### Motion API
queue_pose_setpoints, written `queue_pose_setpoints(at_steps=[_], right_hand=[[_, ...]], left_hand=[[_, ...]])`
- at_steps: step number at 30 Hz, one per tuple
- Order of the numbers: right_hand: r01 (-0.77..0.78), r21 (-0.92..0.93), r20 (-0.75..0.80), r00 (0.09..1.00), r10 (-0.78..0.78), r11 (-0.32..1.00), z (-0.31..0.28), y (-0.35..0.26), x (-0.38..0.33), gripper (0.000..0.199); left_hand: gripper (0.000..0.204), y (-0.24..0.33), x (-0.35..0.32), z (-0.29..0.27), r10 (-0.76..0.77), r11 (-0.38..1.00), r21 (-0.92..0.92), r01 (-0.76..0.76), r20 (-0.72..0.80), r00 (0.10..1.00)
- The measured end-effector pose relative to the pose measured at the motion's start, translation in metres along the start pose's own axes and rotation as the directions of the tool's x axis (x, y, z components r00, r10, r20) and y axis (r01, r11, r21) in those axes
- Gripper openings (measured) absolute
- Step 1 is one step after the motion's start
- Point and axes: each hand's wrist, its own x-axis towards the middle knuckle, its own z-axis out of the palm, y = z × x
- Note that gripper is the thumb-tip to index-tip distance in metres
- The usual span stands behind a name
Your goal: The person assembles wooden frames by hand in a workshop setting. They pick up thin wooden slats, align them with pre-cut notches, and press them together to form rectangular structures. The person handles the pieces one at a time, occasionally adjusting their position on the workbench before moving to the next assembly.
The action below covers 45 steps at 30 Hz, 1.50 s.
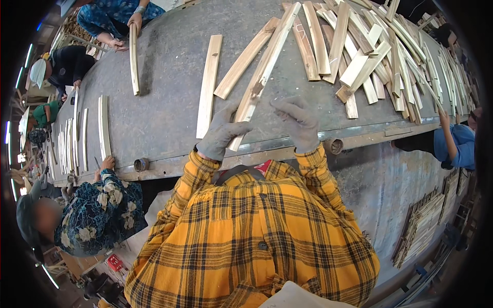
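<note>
A long pale wooden slat (pixel 268 64) with a dark knot and rough edge slants up and away over the table. My left hand (pixel 221 134), in a grey glove, grips its near end. Just right of the slat is my right hand (pixel 298 122), gloved the same way. Its fingers are drawn together in a pinch, apart from the wood; whether anything small is between them cannot be made out. Left of the held slat, two more slats lie flat: a straight one (pixel 209 84) beside my left hand and a slanted one (pixel 246 59) farther off.
A large heap of loose slats (pixel 354 56) covers the right part of the dark table (pixel 169 110). Co-workers handle slats across the table, at left (pixel 102 205) and at right (pixel 454 146). More slats (pixel 104 126) lie at left. A short pipe end (pixel 335 146) sits at the near edge.
</note>
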Motion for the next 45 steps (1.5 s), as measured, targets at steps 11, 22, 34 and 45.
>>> queue_pose_setpoints(at_steps=[11, 22, 34, 45], right_hand=[[0.017, 0.122, 0.209, 0.977, -0.043, 0.992, 0.012, 0.000, 0.006, 0.023], [-0.010, 0.055, 0.056, 0.998, 0.007, 0.998, 0.046, 0.014, 0.039, 0.026], [0.229, -0.202, 0.181, 0.964, -0.193, 0.952, 0.055, -0.011, 0.077, 0.026], [0.341, -0.355, 0.264, 0.930, -0.257, 0.870, 0.056, -0.016, 0.088, 0.026]], left_hand=[[0.076, -0.005, -0.002, -0.009, 0.096, 0.995, 0.029, -0.094, -0.070, 0.993], [0.083, -0.005, -0.013, -0.021, 0.148, 0.987, 0.082, -0.135, -0.189, 0.971], [0.083, 0.015, -0.030, -0.046, 0.259, 0.945, 0.282, -0.164, -0.345, 0.902], [0.084, 0.019, -0.039, -0.056, 0.288, 0.886, 0.445, -0.128, -0.313, 0.905]])
